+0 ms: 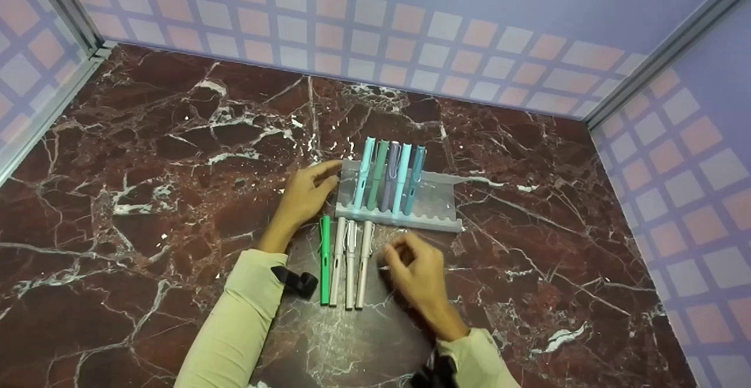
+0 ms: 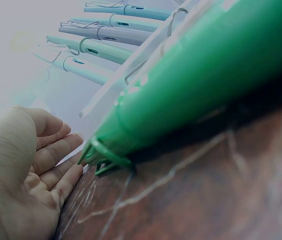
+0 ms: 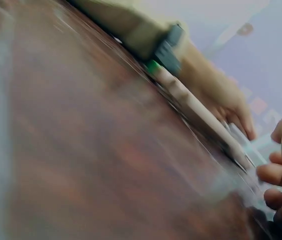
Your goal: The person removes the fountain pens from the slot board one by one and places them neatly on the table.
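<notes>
A clear pen rack [image 1: 437,200] with a notched front edge holds several fountain pens side by side, among them a light blue pen [image 1: 364,171], a green-grey pen [image 1: 378,176], a purple-grey pen [image 1: 390,179] and a teal pen [image 1: 415,179]. In front of it lie a bright green pen [image 1: 325,262] and three pale beige or silver pens [image 1: 350,267]. My left hand [image 1: 308,194] is at the rack's left end, fingers loosely bent, fingertips right at its edge. To the right of the pale pens, my right hand [image 1: 418,267] hovers with loosely curled fingers, holding nothing.
The dark red marbled table [image 1: 176,212] with white veins spreads around the rack. A pale panel [image 1: 375,30] with checkered squares stands behind, with further panels at left and right. Black straps [image 1: 296,282] sit on both sleeved wrists.
</notes>
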`<state>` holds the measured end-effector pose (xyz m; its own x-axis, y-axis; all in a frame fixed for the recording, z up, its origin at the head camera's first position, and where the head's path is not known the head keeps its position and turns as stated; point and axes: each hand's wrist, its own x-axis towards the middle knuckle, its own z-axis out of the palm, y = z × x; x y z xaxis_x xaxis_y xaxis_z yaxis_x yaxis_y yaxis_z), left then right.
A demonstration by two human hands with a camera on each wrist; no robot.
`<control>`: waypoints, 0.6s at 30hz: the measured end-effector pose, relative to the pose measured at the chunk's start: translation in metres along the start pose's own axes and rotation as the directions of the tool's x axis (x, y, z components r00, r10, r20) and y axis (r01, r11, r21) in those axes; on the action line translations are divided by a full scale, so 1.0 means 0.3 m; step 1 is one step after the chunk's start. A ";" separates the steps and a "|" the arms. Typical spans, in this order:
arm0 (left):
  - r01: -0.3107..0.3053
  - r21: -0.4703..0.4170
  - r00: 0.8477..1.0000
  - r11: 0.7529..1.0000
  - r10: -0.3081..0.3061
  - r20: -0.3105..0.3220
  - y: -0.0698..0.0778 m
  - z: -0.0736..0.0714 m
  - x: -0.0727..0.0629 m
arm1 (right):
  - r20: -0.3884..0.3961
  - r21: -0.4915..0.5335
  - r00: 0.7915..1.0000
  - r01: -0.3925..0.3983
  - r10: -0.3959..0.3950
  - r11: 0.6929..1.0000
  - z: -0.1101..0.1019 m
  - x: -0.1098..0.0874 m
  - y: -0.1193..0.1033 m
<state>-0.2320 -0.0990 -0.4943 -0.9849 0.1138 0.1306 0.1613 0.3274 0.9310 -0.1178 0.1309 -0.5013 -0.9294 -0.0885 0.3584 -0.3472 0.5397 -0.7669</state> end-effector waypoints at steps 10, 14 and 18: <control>-0.008 0.014 1.000 1.000 0.008 -0.009 -0.002 -0.003 0.005 | -0.293 -0.159 0.913 0.244 -0.282 0.957 -0.051 0.120 0.102; -0.012 0.024 1.000 1.000 0.012 -0.017 -0.002 -0.001 0.006 | -0.354 -0.200 0.893 0.219 -0.279 0.955 -0.066 0.162 0.132; -0.009 0.024 1.000 1.000 0.010 -0.026 -0.003 0.003 0.003 | -0.376 -0.203 0.897 0.164 -0.232 0.965 -0.071 0.194 0.149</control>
<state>-0.2332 -0.0983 -0.4953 -0.9845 0.0930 0.1485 0.1719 0.3488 0.9213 -0.1848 0.1678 -0.5034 -0.7062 0.1101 0.6994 -0.4622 0.6765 -0.5733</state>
